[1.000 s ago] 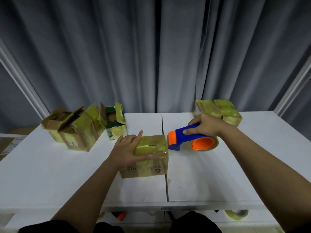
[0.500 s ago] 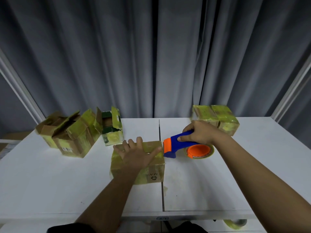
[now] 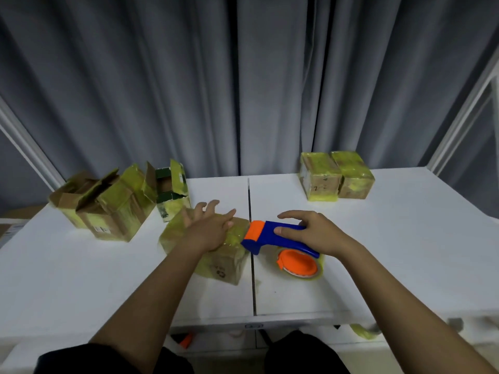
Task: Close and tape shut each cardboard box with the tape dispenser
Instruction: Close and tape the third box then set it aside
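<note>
Two hands at the table's (image 3: 405, 238) middle seam: left hand (image 3: 209, 230) flat, fingers spread, on closed box (image 3: 216, 252); right hand (image 3: 314, 232) wrapped round tape dispenser (image 3: 280, 236); next, taping its top.

Both forearms are seen bare from the wrist up to the lower edge of the picture, and no sleeve, watch, bracelet or glove is worn on them. The left hand (image 3: 208, 233) and the right hand (image 3: 314, 233) are also uncovered, and no ring can be made out on the fingers, although the left fingers are blurred. At the bottom edge, dark, almost black clothing is seen in two rounded shapes, and its kind cannot be told.
</note>
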